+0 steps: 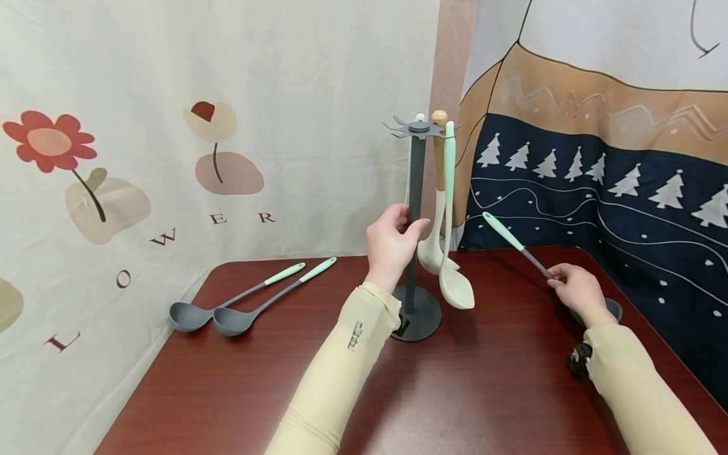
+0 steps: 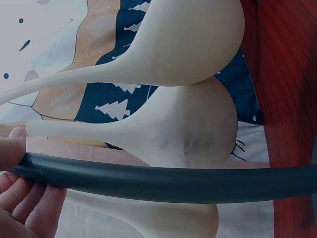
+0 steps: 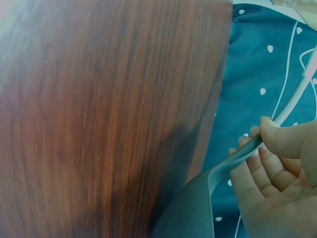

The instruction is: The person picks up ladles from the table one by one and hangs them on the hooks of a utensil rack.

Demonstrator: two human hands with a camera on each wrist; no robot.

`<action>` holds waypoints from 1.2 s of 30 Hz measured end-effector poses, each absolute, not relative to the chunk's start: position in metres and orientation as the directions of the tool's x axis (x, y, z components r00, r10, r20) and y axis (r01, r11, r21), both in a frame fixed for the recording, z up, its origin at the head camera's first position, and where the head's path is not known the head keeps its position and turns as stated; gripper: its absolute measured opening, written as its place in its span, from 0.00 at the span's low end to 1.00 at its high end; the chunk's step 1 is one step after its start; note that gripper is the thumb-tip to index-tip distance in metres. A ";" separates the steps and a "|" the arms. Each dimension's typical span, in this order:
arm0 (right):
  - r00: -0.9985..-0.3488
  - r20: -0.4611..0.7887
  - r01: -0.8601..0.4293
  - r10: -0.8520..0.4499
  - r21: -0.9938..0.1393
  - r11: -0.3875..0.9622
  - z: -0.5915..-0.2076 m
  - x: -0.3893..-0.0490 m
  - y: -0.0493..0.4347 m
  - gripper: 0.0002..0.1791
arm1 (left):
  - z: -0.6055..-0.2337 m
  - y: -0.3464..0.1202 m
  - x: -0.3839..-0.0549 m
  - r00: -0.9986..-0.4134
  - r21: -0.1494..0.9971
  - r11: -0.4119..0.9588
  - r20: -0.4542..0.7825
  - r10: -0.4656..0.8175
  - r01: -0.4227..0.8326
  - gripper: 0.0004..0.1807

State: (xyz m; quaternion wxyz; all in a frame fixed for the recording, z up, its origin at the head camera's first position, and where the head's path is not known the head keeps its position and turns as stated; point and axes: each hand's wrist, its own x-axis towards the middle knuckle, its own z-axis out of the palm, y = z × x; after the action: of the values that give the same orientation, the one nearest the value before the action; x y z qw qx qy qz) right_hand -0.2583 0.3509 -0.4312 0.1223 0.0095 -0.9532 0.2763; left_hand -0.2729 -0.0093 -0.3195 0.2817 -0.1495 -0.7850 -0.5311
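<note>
A dark grey utensil stand (image 1: 418, 177) rises from a round base (image 1: 428, 316) to a hooked ring (image 1: 419, 127) on top. My left hand (image 1: 392, 245) grips its pole, thumb on one side and fingers on the other. On its right side hang a white ladle (image 1: 457, 289) with a mint handle and a wooden-handled white ladle (image 1: 430, 251). Another pale utensil (image 2: 178, 218) hangs partly behind the pole. Far right, my right hand (image 1: 580, 292) pinches the shaft of a grey ladle (image 1: 503, 231), mint handle pointing up and left. My forearm and hand partly cover its bowl (image 3: 190, 213).
Two more grey ladles (image 1: 190, 316) (image 1: 233, 321) with mint handles lie side by side on the left of the reddish-brown table (image 1: 455, 392). Behind the table hang a pale printed curtain (image 1: 318, 126) and a navy one with white trees (image 1: 569, 208).
</note>
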 end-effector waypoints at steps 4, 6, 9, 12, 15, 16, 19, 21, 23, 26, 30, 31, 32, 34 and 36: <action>-0.962 0.264 -0.093 0.068 -0.552 0.829 -0.432 -0.256 0.346 0.08 | -0.320 -0.009 -0.273 -0.796 0.748 0.395 0.602 -0.065 0.534 0.12; -0.958 0.279 -0.102 0.071 -0.559 0.823 -0.432 -0.255 0.343 0.08 | -0.320 -0.009 -0.273 -0.794 0.745 0.399 0.604 -0.065 0.535 0.12; -0.951 0.301 -0.115 0.075 -0.566 0.816 -0.433 -0.254 0.339 0.09 | -0.319 -0.009 -0.273 -0.793 0.743 0.402 0.606 -0.066 0.535 0.12; -0.946 0.314 -0.122 0.080 -0.572 0.811 -0.431 -0.253 0.335 0.09 | -0.319 -0.009 -0.273 -0.793 0.743 0.405 0.606 -0.067 0.533 0.12; -0.943 0.323 -0.125 0.085 -0.578 0.806 -0.430 -0.252 0.331 0.08 | -0.319 -0.009 -0.273 -0.795 0.745 0.406 0.603 -0.067 0.530 0.12; -0.941 0.326 -0.127 0.086 -0.580 0.805 -0.429 -0.252 0.329 0.08 | -0.319 -0.009 -0.273 -0.796 0.745 0.405 0.602 -0.067 0.529 0.12; -0.940 0.330 -0.129 0.092 -0.592 0.796 -0.426 -0.250 0.324 0.09 | -0.319 -0.009 -0.273 -0.798 0.749 0.400 0.598 -0.066 0.528 0.12; -0.939 0.331 -0.132 0.098 -0.605 0.785 -0.424 -0.249 0.319 0.09 | -0.319 -0.009 -0.272 -0.800 0.752 0.396 0.596 -0.067 0.527 0.11; -0.938 0.331 -0.133 0.104 -0.621 0.773 -0.422 -0.248 0.315 0.10 | -0.319 -0.009 -0.272 -0.802 0.753 0.395 0.594 -0.066 0.526 0.12; -0.937 0.331 -0.136 0.112 -0.640 0.757 -0.419 -0.246 0.309 0.10 | -0.319 -0.009 -0.272 -0.804 0.754 0.398 0.591 -0.066 0.522 0.12; -0.932 0.344 -0.149 0.116 -0.654 0.742 -0.414 -0.244 0.300 0.11 | -0.319 -0.009 -0.272 -0.804 0.753 0.401 0.591 -0.066 0.521 0.12; -0.929 0.352 -0.155 0.116 -0.655 0.740 -0.412 -0.243 0.298 0.11 | -0.319 -0.009 -0.272 -0.803 0.752 0.402 0.593 -0.066 0.522 0.12; -0.926 0.358 -0.162 0.117 -0.658 0.736 -0.410 -0.242 0.295 0.11 | -0.319 -0.009 -0.272 -0.801 0.751 0.403 0.595 -0.067 0.523 0.12; -0.921 0.373 -0.177 0.116 -0.662 0.729 -0.406 -0.240 0.290 0.11 | -0.319 -0.009 -0.273 -0.798 0.747 0.406 0.599 -0.067 0.526 0.12; -0.915 0.388 -0.192 0.114 -0.664 0.723 -0.401 -0.238 0.285 0.11 | -0.320 -0.009 -0.273 -0.796 0.745 0.408 0.601 -0.069 0.527 0.12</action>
State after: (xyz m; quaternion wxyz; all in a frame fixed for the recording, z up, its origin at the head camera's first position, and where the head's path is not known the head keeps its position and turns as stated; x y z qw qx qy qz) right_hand -0.2379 0.2850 -0.4014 0.2053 0.0215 -0.9051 0.3718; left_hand -0.2731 -0.0089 -0.3197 0.2843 -0.1452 -0.7894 -0.5244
